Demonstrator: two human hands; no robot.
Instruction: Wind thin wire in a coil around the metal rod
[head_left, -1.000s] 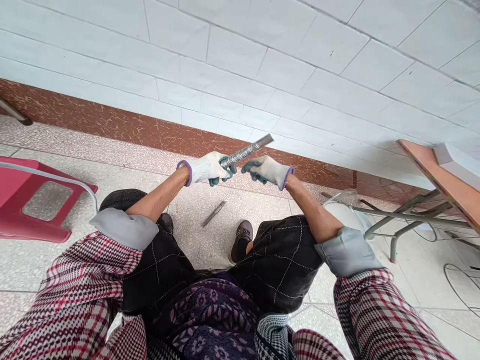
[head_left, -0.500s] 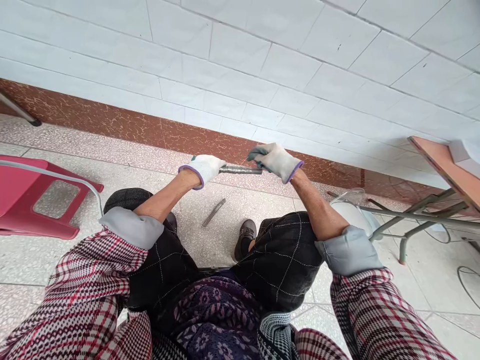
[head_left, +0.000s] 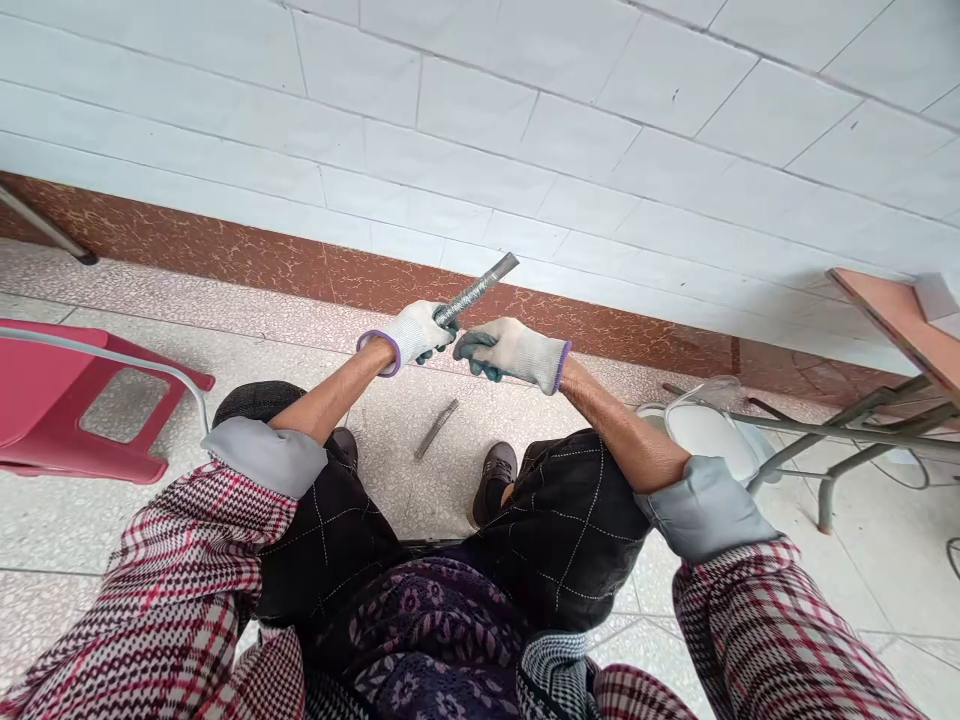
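Observation:
Both my hands wear white knit gloves with grey palms and purple cuffs. My left hand [head_left: 411,333] is closed round the lower end of a grey metal file [head_left: 480,285], which points up and to the right towards the wall. Just right of that grip, my right hand [head_left: 510,350] has its fingers curled, close to the left hand and below the file's shaft; nothing shows in it. A second, smaller metal file [head_left: 437,428] lies on the speckled floor between my feet.
A red plastic stool [head_left: 82,405] stands at the left. At the right are a white bucket [head_left: 701,430] and a metal-legged table [head_left: 892,330] with an orange top. A white tiled wall with a brown skirting band [head_left: 225,250] runs ahead.
Half a second ago the file lay level with both hands gripping it. Now its free end has swung up to the right, and my right hand has let go and dropped beside the left.

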